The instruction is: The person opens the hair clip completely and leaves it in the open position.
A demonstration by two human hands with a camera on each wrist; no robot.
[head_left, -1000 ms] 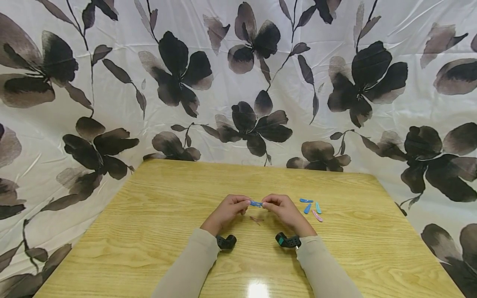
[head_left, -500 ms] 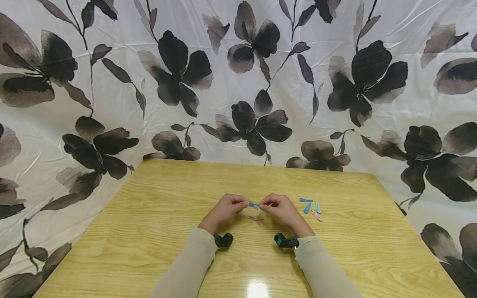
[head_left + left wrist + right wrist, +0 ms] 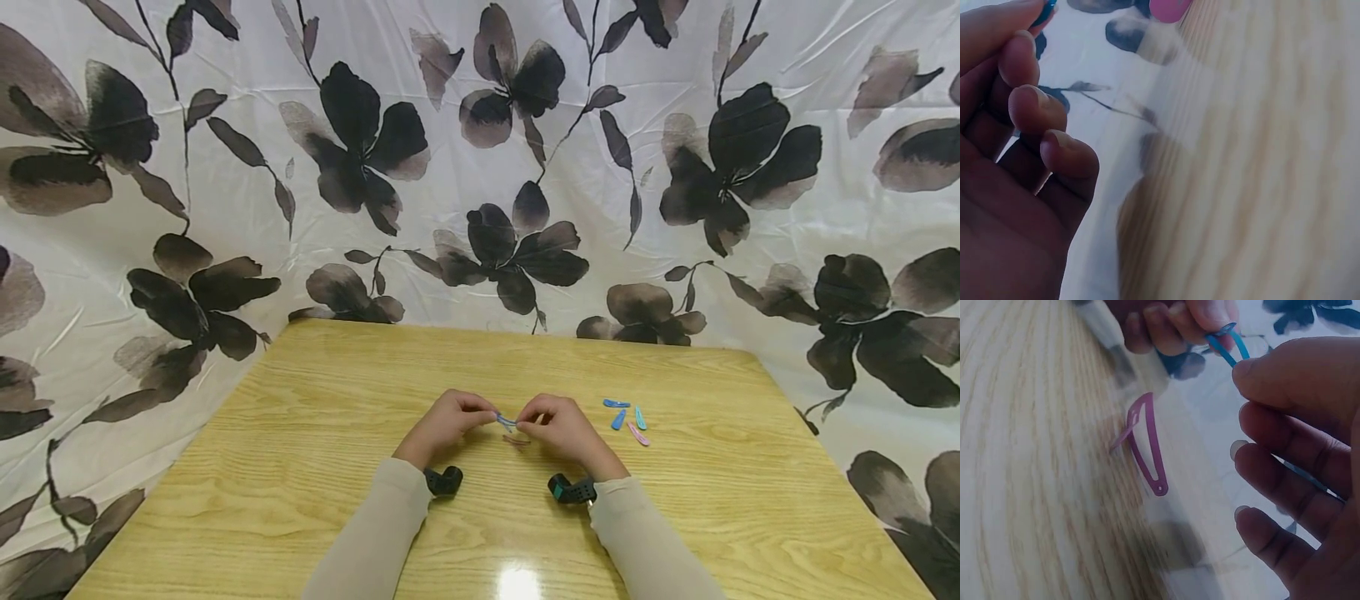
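Between my two hands a blue snap hair clip (image 3: 506, 421) is held just above the table, its two strips spread apart in the right wrist view. My left hand (image 3: 450, 421) pinches one end with thumb and index finger. The other end is pinched by my right hand (image 3: 564, 429), its remaining fingers curved loosely below. Right under the clip a pink snap hair clip (image 3: 1157, 450) lies on the table, its inner tongue sticking out of the frame. Only a bit of the blue clip shows beside the left fingertips in the left wrist view.
To the right of my right hand lie several loose hair clips: blue clips (image 3: 617, 403), a turquoise clip (image 3: 641, 418) and a pink one (image 3: 638, 434). The wooden table (image 3: 337, 367) ends at a floral curtain (image 3: 495, 167) behind.
Both hands have shifted slightly left, bringing the blue clip a little lower and closer to the pink one. The blue clip has turned from flat to tilted, its strips now apart.
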